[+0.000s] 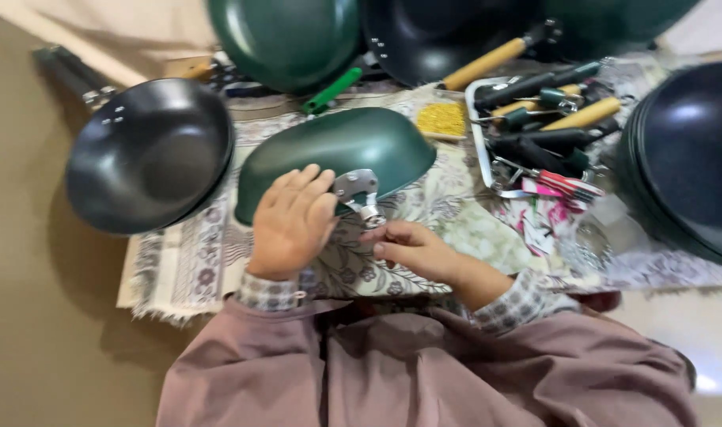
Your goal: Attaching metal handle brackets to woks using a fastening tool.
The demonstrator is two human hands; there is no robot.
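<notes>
Patterned cloth [218, 261] covers the worktable, with a small square tray of yellow bits [441, 119] behind the upturned green pan [337, 150]. Left hand [291, 221] lies spread, flat on the pan's rim beside its metal bracket [356, 191]; right hand [412, 249] pinches the bracket's end. Two dark pans [147, 154] flank the sides.

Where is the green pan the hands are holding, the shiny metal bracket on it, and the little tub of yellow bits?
green pan [353, 142], head view, on its upturned outer side
metal bracket [356, 188], head view, on its flat plate
tub of yellow bits [441, 119], head view, on the yellow contents
</notes>
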